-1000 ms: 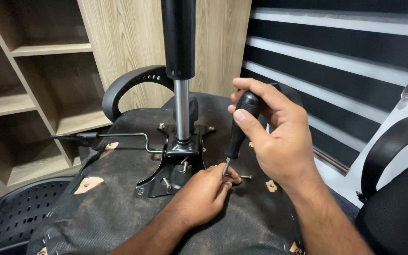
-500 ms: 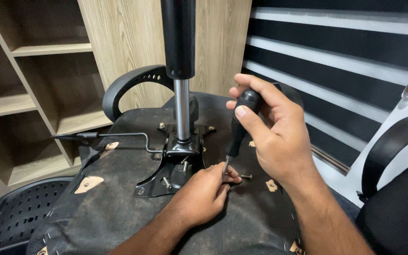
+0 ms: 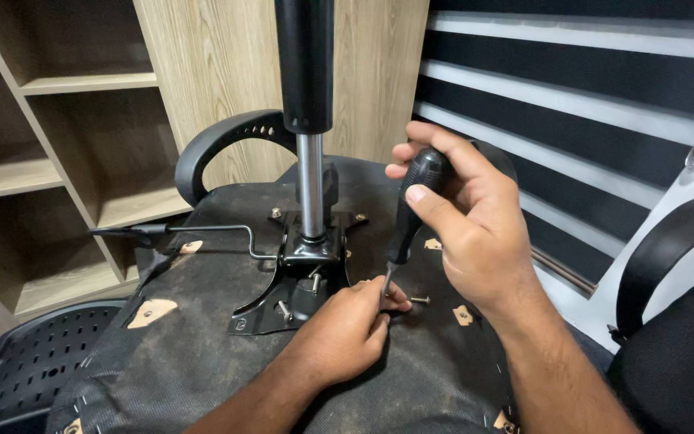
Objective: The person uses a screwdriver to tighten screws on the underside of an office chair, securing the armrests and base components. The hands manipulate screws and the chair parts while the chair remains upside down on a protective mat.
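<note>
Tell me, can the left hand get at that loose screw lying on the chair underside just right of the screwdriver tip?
Probably yes. The left hand sits right beside the loose screw, with only bare chair underside between them. But its fingers are steadying the screwdriver tip, so it would have to let go first.

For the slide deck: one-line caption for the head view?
Right hand grips a black-handled screwdriver, left hand steadying its tip beside the metal mechanism plate under an upturned office chair seat.
</note>
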